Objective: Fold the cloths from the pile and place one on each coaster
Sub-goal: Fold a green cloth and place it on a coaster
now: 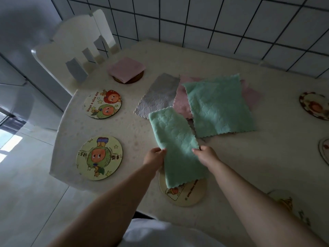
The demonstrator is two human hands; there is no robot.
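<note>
Green terry, folded into a long narrow strip, is the cloth in hand (175, 145): seen from the head camera, it hangs between both hands above the near part of the pale table (249, 157). The left hand (154, 156) pinches its left edge and the right hand (207, 154) pinches its right edge, fingers curled onto the fabric at about the same height. The strip's lower scalloped end drapes over the top of a cream round coaster (185, 195) at the table's near edge, hiding part of that coaster; whether the fabric rests on it or hangs just above it I cannot tell from this angle.

Behind the hands lies the pile: an unfolded green cloth (219, 107) on top, a pink cloth (181, 102) showing under it and at its right side, and a grey cloth (158, 97) sticking out to the left.

Farther back on the left, a folded pink cloth (125, 68) sits on a brown coaster (130, 80). Two bare cartoon coasters lie along the left edge: one with two round faces (102, 103), and nearer the camera one with a single green figure (99, 157). More coasters are cut off by the frame on the right: one at the far right edge (314, 107), another below it (324, 150), and one near the right forearm (288, 205).

A white chair (76, 45) stands at the far left corner, before a white tiled wall (213, 20).
</note>
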